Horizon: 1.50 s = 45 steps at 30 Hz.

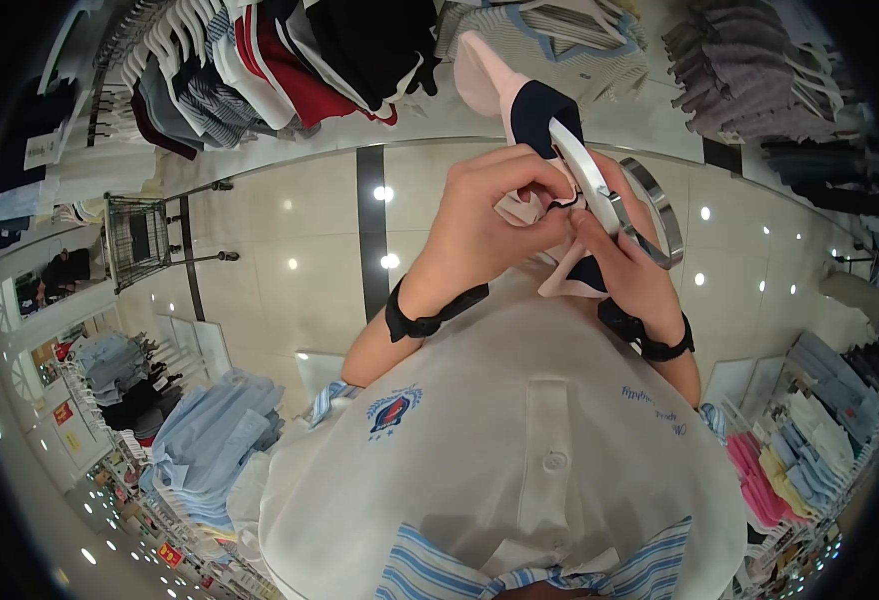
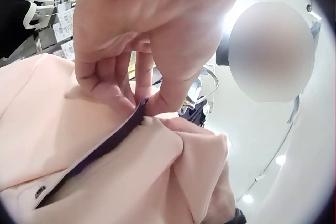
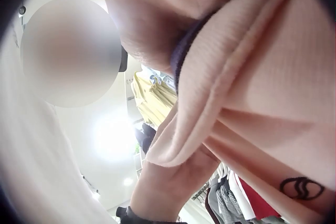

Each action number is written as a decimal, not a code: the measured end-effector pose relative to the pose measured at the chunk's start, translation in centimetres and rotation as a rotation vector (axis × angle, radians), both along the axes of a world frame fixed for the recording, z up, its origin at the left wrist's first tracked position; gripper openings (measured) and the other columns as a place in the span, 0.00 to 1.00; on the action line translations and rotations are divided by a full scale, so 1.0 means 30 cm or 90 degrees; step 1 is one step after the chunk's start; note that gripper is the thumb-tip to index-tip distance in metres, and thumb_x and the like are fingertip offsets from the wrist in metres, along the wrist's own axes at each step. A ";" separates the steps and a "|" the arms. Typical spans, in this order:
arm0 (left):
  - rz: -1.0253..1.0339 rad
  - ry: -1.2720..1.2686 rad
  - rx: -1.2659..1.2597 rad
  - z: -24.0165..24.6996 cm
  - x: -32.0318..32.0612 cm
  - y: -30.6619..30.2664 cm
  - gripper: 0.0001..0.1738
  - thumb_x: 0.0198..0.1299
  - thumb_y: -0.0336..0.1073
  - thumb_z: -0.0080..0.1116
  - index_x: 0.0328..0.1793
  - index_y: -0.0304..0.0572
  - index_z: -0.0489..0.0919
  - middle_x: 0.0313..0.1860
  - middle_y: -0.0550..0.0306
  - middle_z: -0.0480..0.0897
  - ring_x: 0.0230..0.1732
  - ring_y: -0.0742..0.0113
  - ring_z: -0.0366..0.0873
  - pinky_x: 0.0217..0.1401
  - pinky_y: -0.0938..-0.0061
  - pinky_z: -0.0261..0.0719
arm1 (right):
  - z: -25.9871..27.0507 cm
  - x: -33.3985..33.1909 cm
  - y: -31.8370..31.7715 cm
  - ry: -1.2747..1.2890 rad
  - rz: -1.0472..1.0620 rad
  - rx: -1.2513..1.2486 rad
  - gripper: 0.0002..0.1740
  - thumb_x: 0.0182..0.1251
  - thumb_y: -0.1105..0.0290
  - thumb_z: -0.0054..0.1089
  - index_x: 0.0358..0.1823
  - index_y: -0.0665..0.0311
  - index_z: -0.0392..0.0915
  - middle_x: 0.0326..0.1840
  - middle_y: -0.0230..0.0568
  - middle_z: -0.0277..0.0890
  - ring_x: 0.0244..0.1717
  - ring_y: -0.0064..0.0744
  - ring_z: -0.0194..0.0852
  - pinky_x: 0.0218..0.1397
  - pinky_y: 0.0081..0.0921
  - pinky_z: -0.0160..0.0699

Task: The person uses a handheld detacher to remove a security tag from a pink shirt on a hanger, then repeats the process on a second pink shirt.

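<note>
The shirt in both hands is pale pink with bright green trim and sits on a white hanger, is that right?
No, the trim is dark navy, not green; the left wrist view shows it. The pale pink shirt is in the left hand and right hand, on a white hanger.

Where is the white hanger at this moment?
In the head view, the white hanger is right of centre, inside the navy collar of the pink shirt, between left hand and right hand.
</note>
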State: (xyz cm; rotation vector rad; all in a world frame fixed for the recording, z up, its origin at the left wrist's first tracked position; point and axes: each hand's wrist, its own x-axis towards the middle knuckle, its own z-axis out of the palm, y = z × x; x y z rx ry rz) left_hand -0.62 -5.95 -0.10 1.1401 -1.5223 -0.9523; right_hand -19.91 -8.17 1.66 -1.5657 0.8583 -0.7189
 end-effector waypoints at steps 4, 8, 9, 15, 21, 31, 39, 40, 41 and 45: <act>0.087 -0.029 -0.041 0.000 -0.034 0.020 0.14 0.47 0.19 0.72 0.41 0.38 0.86 0.35 0.59 0.87 0.35 0.70 0.82 0.41 0.77 0.80 | -0.037 0.001 0.006 -0.019 -0.043 0.009 0.25 0.77 0.78 0.53 0.74 0.67 0.67 0.38 0.40 0.80 0.37 0.25 0.75 0.44 0.24 0.73; 0.168 -0.098 -0.104 -0.023 -0.041 0.036 0.14 0.46 0.20 0.72 0.41 0.39 0.87 0.37 0.57 0.90 0.35 0.68 0.85 0.39 0.76 0.82 | -0.074 0.006 0.011 -0.033 -0.084 0.052 0.26 0.77 0.76 0.56 0.74 0.68 0.68 0.36 0.32 0.76 0.36 0.19 0.68 0.43 0.22 0.70; 0.170 -0.099 -0.103 -0.027 -0.036 0.039 0.14 0.46 0.20 0.72 0.41 0.39 0.87 0.37 0.57 0.90 0.35 0.68 0.85 0.39 0.76 0.82 | -0.077 0.008 0.017 -0.033 -0.082 0.052 0.26 0.77 0.76 0.56 0.74 0.68 0.68 0.36 0.32 0.76 0.36 0.19 0.68 0.43 0.22 0.70; 0.199 -0.156 -0.243 -0.032 -0.034 0.046 0.15 0.45 0.19 0.72 0.41 0.39 0.88 0.39 0.58 0.90 0.36 0.62 0.86 0.40 0.73 0.84 | -0.049 0.018 0.026 -0.077 -0.115 0.093 0.27 0.77 0.74 0.57 0.75 0.68 0.68 0.46 0.30 0.75 0.44 0.18 0.67 0.50 0.18 0.71; 0.115 -0.132 -0.260 -0.037 -0.019 0.063 0.23 0.47 0.13 0.66 0.48 0.42 0.92 0.51 0.57 0.90 0.43 0.61 0.87 0.43 0.72 0.86 | -0.044 -0.007 0.013 -0.041 -0.122 0.082 0.30 0.78 0.69 0.56 0.77 0.72 0.65 0.66 0.41 0.75 0.60 0.25 0.70 0.66 0.23 0.69; 0.082 0.015 -0.098 -0.001 0.027 0.109 0.20 0.54 0.15 0.66 0.53 0.37 0.89 0.54 0.49 0.88 0.48 0.59 0.88 0.50 0.71 0.87 | -0.027 0.032 0.024 -0.062 -0.131 0.147 0.31 0.79 0.71 0.53 0.81 0.67 0.62 0.78 0.40 0.70 0.73 0.28 0.64 0.79 0.28 0.59; 0.095 -0.030 -0.106 -0.033 0.146 0.135 0.16 0.55 0.23 0.72 0.51 0.38 0.86 0.47 0.51 0.89 0.46 0.55 0.89 0.50 0.69 0.86 | -0.048 0.142 0.028 -0.022 -0.065 0.113 0.30 0.77 0.78 0.53 0.79 0.70 0.65 0.72 0.40 0.74 0.70 0.28 0.68 0.76 0.26 0.63; 0.098 -0.048 -0.098 -0.044 0.162 0.149 0.15 0.54 0.23 0.72 0.50 0.38 0.86 0.45 0.51 0.88 0.46 0.55 0.89 0.48 0.69 0.86 | -0.071 0.159 0.029 -0.024 -0.054 0.091 0.30 0.77 0.78 0.54 0.79 0.70 0.65 0.72 0.40 0.74 0.71 0.27 0.67 0.75 0.26 0.64; 0.114 -0.096 -0.112 -0.080 0.202 0.171 0.13 0.54 0.25 0.71 0.46 0.38 0.85 0.42 0.52 0.87 0.42 0.54 0.88 0.44 0.68 0.85 | -0.077 0.223 0.022 -0.032 -0.020 0.068 0.30 0.76 0.78 0.54 0.79 0.69 0.65 0.72 0.40 0.74 0.71 0.27 0.67 0.75 0.26 0.64; 0.175 -0.109 -0.082 -0.099 0.268 0.222 0.11 0.54 0.27 0.70 0.44 0.38 0.84 0.39 0.52 0.86 0.38 0.53 0.87 0.41 0.66 0.85 | -0.104 0.299 0.058 0.004 0.020 0.064 0.29 0.77 0.78 0.54 0.78 0.69 0.66 0.70 0.41 0.75 0.69 0.27 0.69 0.74 0.26 0.65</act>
